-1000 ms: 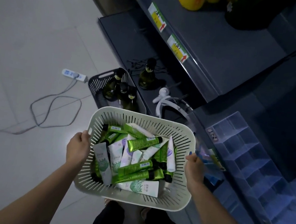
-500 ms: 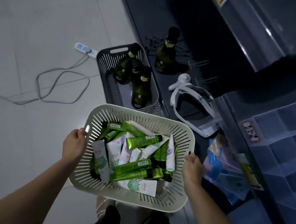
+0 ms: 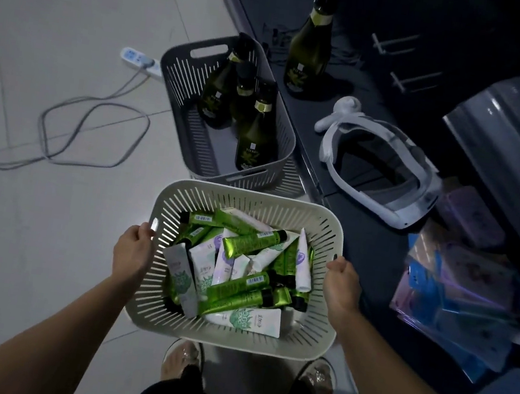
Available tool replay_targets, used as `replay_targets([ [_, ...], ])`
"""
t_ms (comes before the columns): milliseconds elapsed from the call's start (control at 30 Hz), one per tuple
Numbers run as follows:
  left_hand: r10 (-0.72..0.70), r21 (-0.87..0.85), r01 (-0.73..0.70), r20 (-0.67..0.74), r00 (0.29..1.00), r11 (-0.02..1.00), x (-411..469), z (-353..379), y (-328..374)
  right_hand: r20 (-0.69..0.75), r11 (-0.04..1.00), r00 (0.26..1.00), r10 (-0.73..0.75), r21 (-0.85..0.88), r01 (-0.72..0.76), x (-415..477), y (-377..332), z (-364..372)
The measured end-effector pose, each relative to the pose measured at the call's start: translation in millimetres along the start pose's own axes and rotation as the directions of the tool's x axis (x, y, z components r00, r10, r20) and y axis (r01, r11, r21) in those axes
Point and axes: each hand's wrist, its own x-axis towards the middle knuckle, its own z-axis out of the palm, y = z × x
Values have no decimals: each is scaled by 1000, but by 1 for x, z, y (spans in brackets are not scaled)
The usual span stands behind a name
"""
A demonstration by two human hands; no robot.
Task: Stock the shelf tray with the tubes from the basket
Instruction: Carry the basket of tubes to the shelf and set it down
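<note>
Both hands, left hand point(image 3: 133, 248) and right hand point(image 3: 340, 278), gripped the basket point(image 3: 233, 339) rims; the tubes point(image 3: 240, 288) bore barcodes, their lettering too small to read.

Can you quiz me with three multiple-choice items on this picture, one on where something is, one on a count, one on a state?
1. Where is the white headset?
A. dark low shelf
B. grey basket
C. floor tiles

2. How many bottles stand in the grey basket?
A. one
B. three
C. five

3. How is the white basket of tubes held?
A. left hand only
B. resting on the floor
C. both hands

Answers: 1 A, it lies on the shelf beside a lone bottle. 2 B, three necks show. 3 C, the left hand and right hand grip opposite rims.
</note>
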Motion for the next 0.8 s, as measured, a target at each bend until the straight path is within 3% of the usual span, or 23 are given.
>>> replay_targets([
  [267,62,1,-62,-7,998,998,16,26,-28,-19,997,999,-42,64,43,21,27,21],
  [800,115,47,-114,-18,993,992,3,12,-43,-58,995,994,-91,-39,89,2,33,20],
])
